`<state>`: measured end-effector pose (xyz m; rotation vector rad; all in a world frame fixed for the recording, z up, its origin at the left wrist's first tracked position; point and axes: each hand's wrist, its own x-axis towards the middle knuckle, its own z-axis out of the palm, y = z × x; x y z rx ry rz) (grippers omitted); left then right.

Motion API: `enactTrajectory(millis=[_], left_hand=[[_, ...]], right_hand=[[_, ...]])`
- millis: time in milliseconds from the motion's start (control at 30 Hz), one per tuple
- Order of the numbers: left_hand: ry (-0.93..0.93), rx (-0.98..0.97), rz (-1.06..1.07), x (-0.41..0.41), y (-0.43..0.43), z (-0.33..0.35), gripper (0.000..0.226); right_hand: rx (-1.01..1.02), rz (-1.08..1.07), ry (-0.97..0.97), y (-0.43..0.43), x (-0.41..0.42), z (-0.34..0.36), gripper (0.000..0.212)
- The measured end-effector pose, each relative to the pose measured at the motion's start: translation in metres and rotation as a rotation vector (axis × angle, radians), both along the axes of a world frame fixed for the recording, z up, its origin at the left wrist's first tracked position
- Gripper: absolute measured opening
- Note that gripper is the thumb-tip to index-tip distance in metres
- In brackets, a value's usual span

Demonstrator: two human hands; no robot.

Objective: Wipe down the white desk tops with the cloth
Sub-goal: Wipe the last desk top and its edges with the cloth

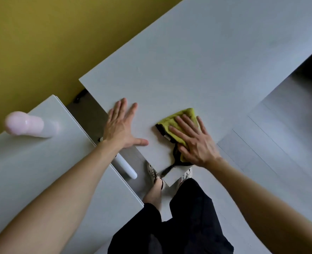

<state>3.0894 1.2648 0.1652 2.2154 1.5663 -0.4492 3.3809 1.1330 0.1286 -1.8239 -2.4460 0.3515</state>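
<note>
The right hand (195,140) lies flat, fingers spread, pressing the cloth (179,123) onto the desk (206,70) near its front corner, not clenched around it. The left hand (123,125) rests palm-down and empty beside it, arm stretched forward.

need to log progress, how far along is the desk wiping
Done: cannot tell; the white desk top shows no wet or wiped trace. In hand: the right hand presses the yellow-green cloth flat near the desk's near corner, while the left hand braces open on the same top. Left: the adjacent white desk, where a pink object stands.
</note>
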Motion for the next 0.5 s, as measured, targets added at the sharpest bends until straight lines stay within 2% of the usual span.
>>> enactTrajectory(millis=[100, 133, 200, 233, 367, 433, 500], left_hand=[[0.068, -0.016, 0.005, 0.006, 0.002, 0.004, 0.159], [0.093, -0.019, 0.005, 0.009, 0.002, 0.004, 0.16], [0.135, -0.027, 0.009, 0.014, 0.002, 0.005, 0.161], [0.15, -0.033, 0.019, 0.016, 0.002, 0.006, 0.161], [0.198, -0.035, 0.035, 0.023, 0.004, 0.008, 0.159], [0.214, -0.04, 0.032, 0.023, 0.004, 0.009, 0.156], [0.204, -0.051, 0.055, 0.023, 0.004, 0.011, 0.162]], right_hand=[[0.015, -0.374, -0.073, 0.009, 0.076, 0.003, 0.08], [0.018, -0.482, -0.067, 0.013, 0.081, 0.004, 0.08], [0.026, -0.556, -0.025, 0.013, 0.05, 0.002, 0.081], [0.025, -0.526, -0.008, 0.006, 0.02, 0.003, 0.083], [-0.043, -0.128, 0.08, -0.045, -0.086, 0.001, 0.082], [-0.042, -0.026, 0.086, -0.05, -0.079, 0.0, 0.081], [-0.007, 0.018, 0.081, -0.039, -0.034, -0.005, 0.08]])
